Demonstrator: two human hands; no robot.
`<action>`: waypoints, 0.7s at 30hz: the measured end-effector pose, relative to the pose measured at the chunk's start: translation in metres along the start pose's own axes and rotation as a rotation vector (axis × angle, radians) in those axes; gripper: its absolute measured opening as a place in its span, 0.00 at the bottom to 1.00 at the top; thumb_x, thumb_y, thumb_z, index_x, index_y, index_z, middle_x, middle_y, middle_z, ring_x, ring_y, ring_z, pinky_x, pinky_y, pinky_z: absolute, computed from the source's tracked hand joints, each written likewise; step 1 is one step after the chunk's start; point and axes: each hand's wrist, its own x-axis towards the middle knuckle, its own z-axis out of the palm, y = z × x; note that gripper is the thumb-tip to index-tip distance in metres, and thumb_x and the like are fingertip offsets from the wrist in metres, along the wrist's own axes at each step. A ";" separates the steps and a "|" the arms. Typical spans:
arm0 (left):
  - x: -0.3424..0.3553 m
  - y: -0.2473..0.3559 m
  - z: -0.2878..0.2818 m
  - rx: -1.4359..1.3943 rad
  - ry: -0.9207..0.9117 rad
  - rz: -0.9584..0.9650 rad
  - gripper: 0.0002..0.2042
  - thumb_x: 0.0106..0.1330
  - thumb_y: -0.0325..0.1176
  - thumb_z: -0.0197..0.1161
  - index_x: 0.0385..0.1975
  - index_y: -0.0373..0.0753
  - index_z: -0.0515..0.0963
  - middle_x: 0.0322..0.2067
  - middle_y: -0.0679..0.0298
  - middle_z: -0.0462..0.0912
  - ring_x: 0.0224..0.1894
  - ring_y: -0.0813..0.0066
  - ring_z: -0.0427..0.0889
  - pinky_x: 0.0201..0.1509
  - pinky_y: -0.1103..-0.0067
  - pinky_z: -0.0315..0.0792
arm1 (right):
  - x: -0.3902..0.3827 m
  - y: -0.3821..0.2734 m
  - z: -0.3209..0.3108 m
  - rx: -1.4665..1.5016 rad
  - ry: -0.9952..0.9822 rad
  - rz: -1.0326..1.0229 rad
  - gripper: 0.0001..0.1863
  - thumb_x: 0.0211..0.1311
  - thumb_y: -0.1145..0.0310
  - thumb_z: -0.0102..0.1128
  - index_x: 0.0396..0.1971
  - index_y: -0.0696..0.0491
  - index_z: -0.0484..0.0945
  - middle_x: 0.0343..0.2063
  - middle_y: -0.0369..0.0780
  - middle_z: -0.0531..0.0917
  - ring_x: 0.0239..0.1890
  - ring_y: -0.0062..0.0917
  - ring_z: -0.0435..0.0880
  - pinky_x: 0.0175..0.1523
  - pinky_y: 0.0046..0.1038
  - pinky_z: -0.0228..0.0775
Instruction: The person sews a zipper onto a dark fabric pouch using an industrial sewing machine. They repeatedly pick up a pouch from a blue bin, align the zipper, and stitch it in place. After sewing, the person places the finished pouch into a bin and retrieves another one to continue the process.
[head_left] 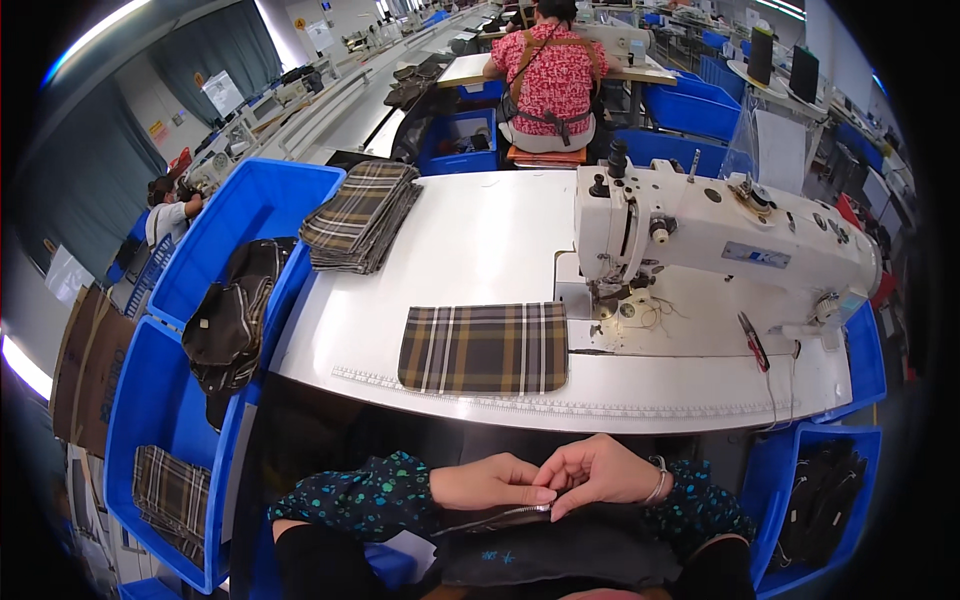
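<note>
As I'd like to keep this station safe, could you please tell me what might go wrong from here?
The left hand and right hand pinch close together at what looks like a zipper, so a fingertip could get nipped. The plaid panel lies near the front of the white table and might be brushed off. The plaid stack sits at the left edge and could slide.

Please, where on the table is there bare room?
The white table has a wide bare patch between the cloth stack and the sewing machine, behind the flat checked cloth; a narrow one lies right of this cloth. Crowded: under the machine's arm, loose threads; farther right, scissors.
</note>
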 end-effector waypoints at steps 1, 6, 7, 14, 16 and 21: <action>-0.001 0.000 0.001 -0.014 -0.009 -0.034 0.19 0.78 0.47 0.64 0.41 0.32 0.83 0.34 0.72 0.80 0.38 0.88 0.72 0.42 0.82 0.71 | 0.000 0.002 -0.001 0.029 -0.010 -0.018 0.20 0.57 0.78 0.79 0.49 0.61 0.82 0.39 0.40 0.90 0.39 0.16 0.87 0.47 0.18 0.80; -0.001 0.001 -0.006 0.162 -0.025 -0.098 0.12 0.71 0.37 0.73 0.33 0.33 0.85 0.32 0.70 0.79 0.36 0.87 0.73 0.43 0.83 0.69 | 0.000 0.007 0.002 -0.008 0.030 -0.083 0.16 0.55 0.79 0.80 0.40 0.58 0.80 0.35 0.36 0.87 0.37 0.15 0.85 0.48 0.18 0.78; -0.003 0.010 -0.003 0.122 -0.006 0.011 0.11 0.69 0.35 0.75 0.31 0.32 0.87 0.34 0.68 0.78 0.39 0.83 0.74 0.46 0.81 0.69 | -0.001 0.008 0.001 -0.037 0.030 -0.086 0.16 0.54 0.80 0.80 0.38 0.58 0.80 0.34 0.35 0.86 0.36 0.14 0.84 0.48 0.18 0.77; -0.066 0.020 -0.050 0.180 0.088 0.079 0.08 0.62 0.28 0.78 0.39 0.33 0.90 0.41 0.63 0.78 0.48 0.74 0.76 0.56 0.76 0.69 | -0.051 -0.015 -0.038 0.277 0.294 -0.419 0.23 0.40 0.87 0.84 0.31 0.56 0.77 0.28 0.38 0.85 0.32 0.22 0.86 0.39 0.24 0.79; -0.101 0.026 -0.065 0.158 0.271 0.121 0.09 0.60 0.27 0.79 0.35 0.30 0.88 0.44 0.63 0.79 0.50 0.75 0.77 0.57 0.76 0.70 | -0.068 -0.018 -0.060 0.370 0.348 -0.652 0.25 0.36 0.88 0.85 0.29 0.55 0.75 0.25 0.40 0.84 0.29 0.28 0.86 0.35 0.28 0.78; -0.137 0.072 -0.062 1.035 0.728 0.124 0.15 0.43 0.32 0.86 0.32 0.44 0.91 0.48 0.64 0.81 0.56 0.58 0.77 0.64 0.66 0.69 | -0.057 -0.046 -0.052 -0.721 0.354 -0.589 0.20 0.47 0.77 0.84 0.41 0.53 0.84 0.23 0.36 0.84 0.29 0.25 0.85 0.35 0.28 0.76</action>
